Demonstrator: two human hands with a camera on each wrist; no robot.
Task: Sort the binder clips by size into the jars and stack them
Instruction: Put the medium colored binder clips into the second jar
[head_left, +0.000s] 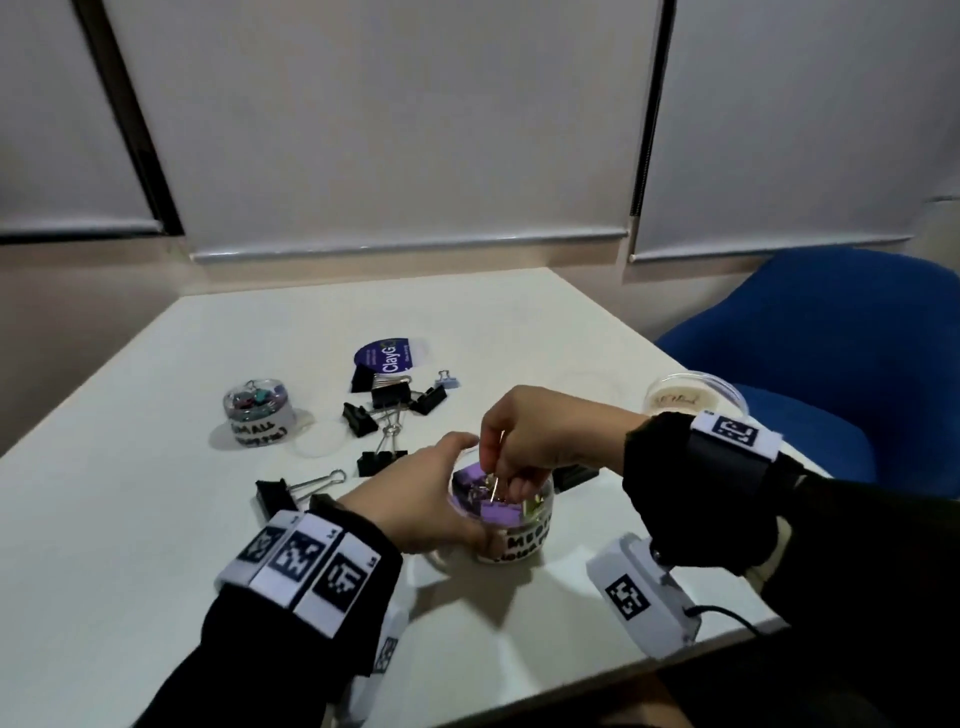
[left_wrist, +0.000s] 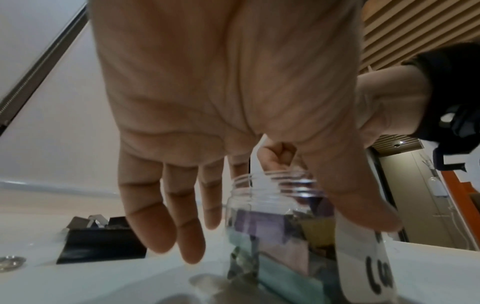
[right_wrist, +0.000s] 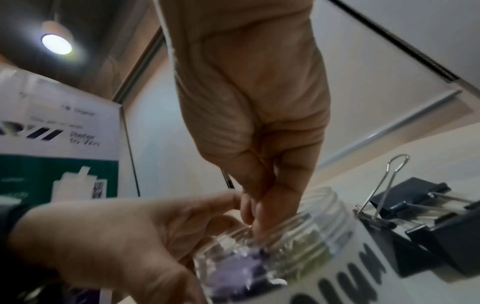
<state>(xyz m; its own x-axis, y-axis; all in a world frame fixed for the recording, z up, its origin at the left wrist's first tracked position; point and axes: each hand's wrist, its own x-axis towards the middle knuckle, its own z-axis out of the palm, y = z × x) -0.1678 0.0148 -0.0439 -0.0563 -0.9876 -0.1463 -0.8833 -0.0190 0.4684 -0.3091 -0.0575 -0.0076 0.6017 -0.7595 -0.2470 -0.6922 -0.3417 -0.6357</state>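
Both hands are at the medium jar (head_left: 511, 540) near my edge of the bench (head_left: 156, 597). My left hand (head_left: 415, 501) cups its side with thumb and fingers loosely spread round the clear wall, steadying it so it does not slide or tip while I work in its mouth. My right hand (head_left: 535, 436) reaches down from above, fingertips pinched on the wire handle of a purple clip (head_left: 501, 512), which sits at the top of the coloured clips already inside; holding it by the handle lets me lower it through the narrow neck. The small jar (head_left: 255, 415) stands well apart to the left, filled, its lid (head_left: 319, 440) lying just beside it. The large black clips (head_left: 384, 410) lie loose on the bench beyond my hands, unsorted, and I judge they come next. A third jar (head_left: 691, 397) stands at the far right edge.
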